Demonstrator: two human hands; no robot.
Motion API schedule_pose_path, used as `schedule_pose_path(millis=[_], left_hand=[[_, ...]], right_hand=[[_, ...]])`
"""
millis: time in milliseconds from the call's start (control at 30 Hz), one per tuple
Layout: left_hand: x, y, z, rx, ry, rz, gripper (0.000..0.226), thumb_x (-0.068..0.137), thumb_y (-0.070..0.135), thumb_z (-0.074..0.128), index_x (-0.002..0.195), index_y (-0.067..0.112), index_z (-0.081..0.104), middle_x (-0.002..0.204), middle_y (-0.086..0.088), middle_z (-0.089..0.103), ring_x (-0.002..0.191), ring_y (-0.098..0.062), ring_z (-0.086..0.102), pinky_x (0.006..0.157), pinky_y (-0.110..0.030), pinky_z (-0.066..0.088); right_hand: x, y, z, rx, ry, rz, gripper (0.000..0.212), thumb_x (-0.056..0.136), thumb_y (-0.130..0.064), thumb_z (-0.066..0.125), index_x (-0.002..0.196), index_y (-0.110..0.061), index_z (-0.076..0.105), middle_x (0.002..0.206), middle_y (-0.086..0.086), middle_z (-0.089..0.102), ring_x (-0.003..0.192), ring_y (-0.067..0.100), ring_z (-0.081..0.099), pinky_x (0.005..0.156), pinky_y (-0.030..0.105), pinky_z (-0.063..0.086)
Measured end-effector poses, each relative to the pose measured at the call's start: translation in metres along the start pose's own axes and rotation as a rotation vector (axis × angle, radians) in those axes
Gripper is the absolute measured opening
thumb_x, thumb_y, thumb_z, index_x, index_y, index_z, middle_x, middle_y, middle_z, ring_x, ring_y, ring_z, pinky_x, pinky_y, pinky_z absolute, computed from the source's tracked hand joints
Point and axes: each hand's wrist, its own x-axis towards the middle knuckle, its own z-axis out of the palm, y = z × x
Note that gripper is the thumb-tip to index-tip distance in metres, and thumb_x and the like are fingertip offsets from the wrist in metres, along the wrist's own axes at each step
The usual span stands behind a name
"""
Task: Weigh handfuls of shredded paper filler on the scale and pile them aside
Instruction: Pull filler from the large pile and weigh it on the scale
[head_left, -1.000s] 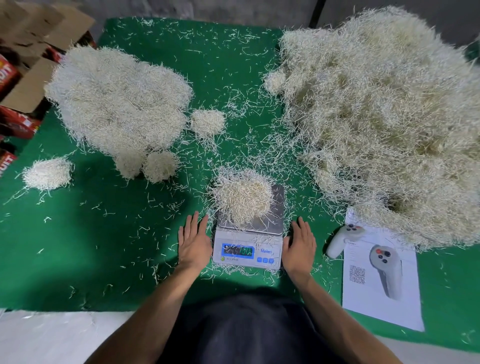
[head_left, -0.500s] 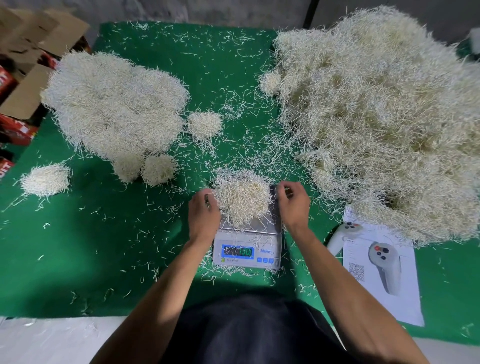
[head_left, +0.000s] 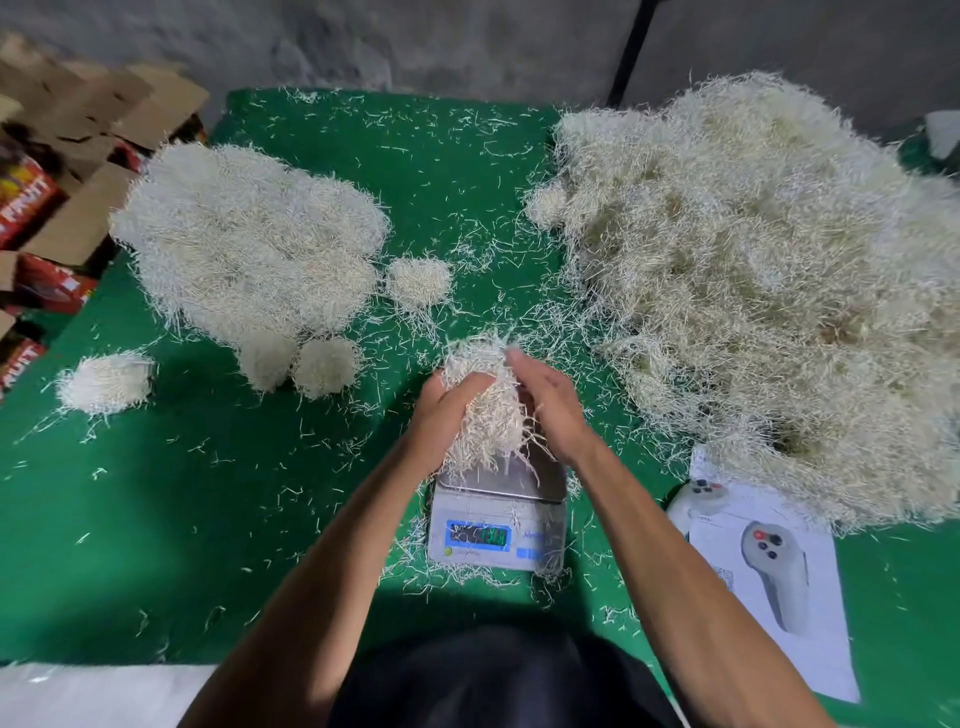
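- my left hand (head_left: 445, 410) and my right hand (head_left: 550, 402) cup a handful of shredded paper filler (head_left: 485, 400) between them, fingers curled round its sides.
- the handful sits between my palms just above the steel platform of the digital scale (head_left: 498, 512); loose strands hang from its underside onto the platform.
- some strands stick up past my right fingertips (head_left: 514, 356).
- the scale's blue display is lit, but the digits are too blurred for me to read.
- the big loose heap of filler (head_left: 769, 291) lies to my right on the green table cover (head_left: 182, 519).
- the weighed pile (head_left: 249, 244) lies to my left, with small clumps (head_left: 418, 280) beside it and one clump (head_left: 106, 383) apart, further left.
- a white controller (head_left: 698, 501) rests on a printed sheet (head_left: 769, 587) right of the scale.
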Motion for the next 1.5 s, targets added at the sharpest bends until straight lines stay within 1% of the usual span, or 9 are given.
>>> schedule_pose_path(millis=[233,500,700,867,1000,1133,1200,1267,1500], left_hand=[[0.010,0.022,0.011,-0.086,-0.022,-0.048,0.103,0.083,0.052,0.075,0.161,0.022,0.013,0.167,-0.010,0.015,0.141,-0.019,0.030,0.117,-0.049,0.023],[0.011,0.051,0.005,-0.133,-0.033,-0.029,0.092,0.091,0.046,0.069,0.161,0.026,0.012,0.168,-0.006,0.013,0.148,-0.028,0.027,0.119,-0.047,0.022],[-0.004,0.044,-0.044,-0.133,0.090,0.055,0.087,0.073,0.053,0.061,0.133,-0.008,0.044,0.116,-0.006,0.053,0.087,0.009,0.056,0.072,-0.009,0.047],[0.004,0.045,-0.030,-0.157,0.067,-0.076,0.037,0.097,0.024,0.058,0.119,-0.005,0.058,0.122,-0.035,0.061,0.113,-0.045,0.060,0.099,-0.059,0.049],[-0.005,0.054,-0.015,-0.123,-0.071,-0.064,0.047,0.095,0.035,0.056,0.133,0.008,0.054,0.155,-0.019,0.040,0.122,-0.011,0.042,0.108,-0.037,0.027],[-0.016,0.052,-0.008,0.009,-0.176,-0.047,0.048,0.106,0.035,0.039,0.145,0.008,0.045,0.149,-0.008,0.045,0.127,0.001,0.049,0.109,-0.024,0.037],[-0.013,0.049,-0.001,-0.052,-0.231,-0.036,0.035,0.110,0.021,0.029,0.127,0.010,0.057,0.113,0.008,0.069,0.088,0.013,0.066,0.076,-0.008,0.052],[-0.010,0.047,0.003,-0.138,-0.227,-0.112,0.031,0.109,0.024,0.035,0.121,0.013,0.062,0.110,0.000,0.071,0.089,-0.003,0.071,0.077,-0.016,0.055],[-0.011,0.048,0.011,-0.147,-0.204,-0.100,0.072,0.095,0.039,0.060,0.157,0.016,0.030,0.165,-0.011,0.022,0.145,-0.023,0.029,0.116,-0.040,0.037]], right_hand=[[0.022,-0.022,-0.021,-0.029,0.042,0.174,0.022,0.106,-0.020,0.054,0.107,-0.008,0.073,0.054,-0.009,0.058,0.039,0.011,0.040,0.044,0.021,0.040],[0.072,-0.039,-0.035,0.027,0.364,0.333,0.028,0.106,-0.015,0.055,0.126,0.003,0.064,0.120,0.013,0.071,0.046,0.006,0.050,0.048,0.016,0.046],[0.080,-0.028,-0.133,0.307,0.694,0.348,0.032,0.106,-0.024,0.054,0.126,0.001,0.058,0.090,0.008,0.067,0.055,0.011,0.065,0.044,0.019,0.048],[0.078,-0.019,-0.133,-0.092,0.431,0.318,0.036,0.108,-0.021,0.050,0.133,0.005,0.050,0.093,0.010,0.063,0.081,0.023,0.074,0.062,0.023,0.059],[0.065,-0.027,-0.118,-1.043,0.507,0.117,0.028,0.106,-0.031,0.055,0.119,-0.009,0.065,0.089,0.006,0.067,0.067,0.015,0.067,0.051,0.026,0.053],[0.044,-0.045,-0.069,-0.464,0.045,-0.001,0.055,0.098,-0.063,0.054,0.111,-0.012,0.070,0.068,-0.005,0.062,0.045,-0.005,0.052,0.069,0.030,0.055],[0.030,-0.047,-0.044,-0.346,-0.250,0.106,0.068,0.088,-0.079,0.053,0.125,-0.024,0.069,0.092,-0.003,0.071,0.076,-0.006,0.063,0.091,0.044,0.049],[0.033,-0.044,-0.035,-0.305,-0.231,0.107,0.052,0.090,-0.068,0.061,0.124,-0.030,0.070,0.124,0.001,0.070,0.105,0.006,0.059,0.103,0.044,0.043],[0.073,-0.044,-0.036,-0.139,0.082,0.249,0.022,0.102,-0.023,0.062,0.100,-0.003,0.071,0.062,-0.003,0.062,0.040,0.013,0.036,0.043,0.025,0.041]])
